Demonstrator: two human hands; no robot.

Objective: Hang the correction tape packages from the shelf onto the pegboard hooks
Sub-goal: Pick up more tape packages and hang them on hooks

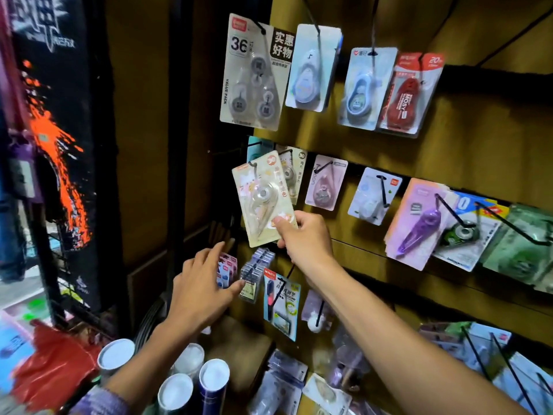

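My right hand pinches the lower right corner of a cream correction tape package with a clear dispenser. The package's top hole sits at the tip of a black pegboard hook in the middle row's left end. A similar package hangs just behind it. My left hand reaches with spread fingers toward small packs on the lower hooks, its fingertips touching them. Other correction tape packages hang above, among them a grey value pack and a red one.
Purple and green packages crowd the hooks at the right. A pen package hangs below my right hand. White-capped tubes stand at the bottom left, and loose packages lie on the shelf below. A black poster covers the left.
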